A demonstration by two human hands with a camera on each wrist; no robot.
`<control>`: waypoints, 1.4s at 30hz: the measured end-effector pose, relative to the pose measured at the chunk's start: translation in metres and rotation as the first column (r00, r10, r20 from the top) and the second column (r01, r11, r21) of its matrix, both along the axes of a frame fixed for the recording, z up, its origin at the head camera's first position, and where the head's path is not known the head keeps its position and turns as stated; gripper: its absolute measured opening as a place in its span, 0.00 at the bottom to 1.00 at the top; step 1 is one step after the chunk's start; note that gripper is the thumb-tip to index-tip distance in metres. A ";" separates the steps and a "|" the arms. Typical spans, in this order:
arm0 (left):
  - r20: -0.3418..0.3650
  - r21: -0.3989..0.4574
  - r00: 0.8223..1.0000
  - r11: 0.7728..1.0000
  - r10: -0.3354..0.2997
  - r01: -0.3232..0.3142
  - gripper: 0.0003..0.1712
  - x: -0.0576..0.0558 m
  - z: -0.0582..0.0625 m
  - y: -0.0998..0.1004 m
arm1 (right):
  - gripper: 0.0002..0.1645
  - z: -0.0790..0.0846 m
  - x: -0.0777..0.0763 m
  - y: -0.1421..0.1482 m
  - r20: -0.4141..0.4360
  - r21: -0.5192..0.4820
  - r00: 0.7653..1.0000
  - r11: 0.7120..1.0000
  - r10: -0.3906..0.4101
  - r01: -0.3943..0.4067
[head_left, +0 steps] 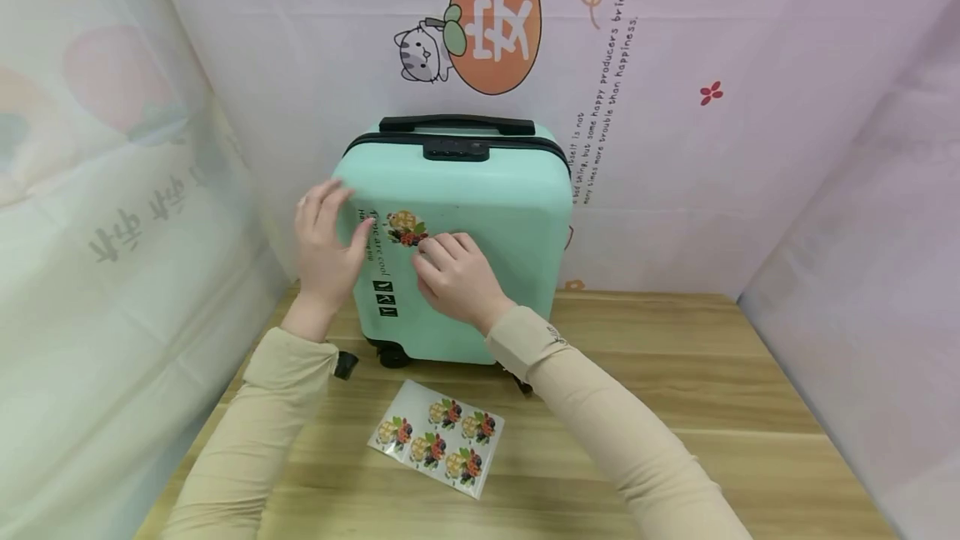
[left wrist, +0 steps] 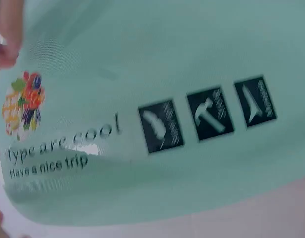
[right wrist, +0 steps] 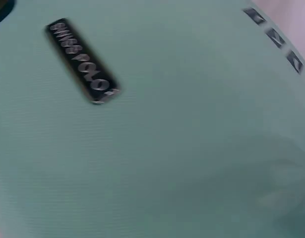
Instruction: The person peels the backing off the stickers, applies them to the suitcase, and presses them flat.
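Note:
An upright mint-green suitcase (head_left: pixel 495 232) has a round waffle-and-berry sticker (head_left: pixel 405 228) on its front, lying flat in the left wrist view. Beside the suitcase's left edge, my left hand (head_left: pixel 326 240) has its fingers spread and slightly bent, close by the printed lettering (left wrist: pixel 63 148). My right hand (head_left: pixel 457 277) is over the suitcase front with fingers curled, fingertips right at the sticker's lower right edge. In the left wrist view its fingertips (left wrist: pixel 6 49) come together just above the sticker, with nothing seen between them. A dark nameplate (right wrist: pixel 83 62) shows in the right wrist view.
On the wooden table (head_left: pixel 637 357), in front of the suitcase, lies a sheet of stickers (head_left: pixel 450 419) with several fruit pictures. The suitcase's black wheel (head_left: pixel 392 355) rests on the tabletop. A printed cloth (head_left: pixel 637 107) hangs behind, and cloth walls stand at both sides.

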State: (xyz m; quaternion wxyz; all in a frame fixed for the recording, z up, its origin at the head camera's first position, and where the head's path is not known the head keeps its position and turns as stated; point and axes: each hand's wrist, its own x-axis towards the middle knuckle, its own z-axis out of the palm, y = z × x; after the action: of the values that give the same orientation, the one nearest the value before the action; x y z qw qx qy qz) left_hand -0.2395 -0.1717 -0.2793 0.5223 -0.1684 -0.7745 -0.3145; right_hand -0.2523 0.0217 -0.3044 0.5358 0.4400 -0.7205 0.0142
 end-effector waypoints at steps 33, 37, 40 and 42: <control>0.456 0.100 0.857 0.971 -0.240 0.219 0.42 -0.017 0.018 -0.031 | 0.31 0.010 -0.013 -0.001 -0.143 0.390 0.867 0.778 -0.478 0.493; 0.439 0.079 0.867 0.972 -0.235 0.223 0.43 -0.016 0.018 -0.031 | 0.35 0.007 -0.013 0.001 -0.108 0.315 0.867 0.811 -0.486 0.494; 0.431 0.085 0.870 0.970 -0.241 0.227 0.43 -0.016 0.019 -0.031 | 0.41 0.006 -0.016 0.002 -0.107 0.287 0.874 0.827 -0.473 0.483; 0.427 0.094 0.871 0.970 -0.244 0.225 0.43 -0.017 0.019 -0.032 | 0.44 0.003 -0.018 0.002 -0.123 0.312 0.886 0.831 -0.446 0.461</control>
State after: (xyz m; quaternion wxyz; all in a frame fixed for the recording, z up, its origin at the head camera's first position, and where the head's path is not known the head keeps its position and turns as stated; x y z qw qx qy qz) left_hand -0.2562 -0.2033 -0.2602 0.2972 -0.1757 -0.8387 -0.4212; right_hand -0.2706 0.0236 -0.3010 0.4577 0.3407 -0.7839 -0.2449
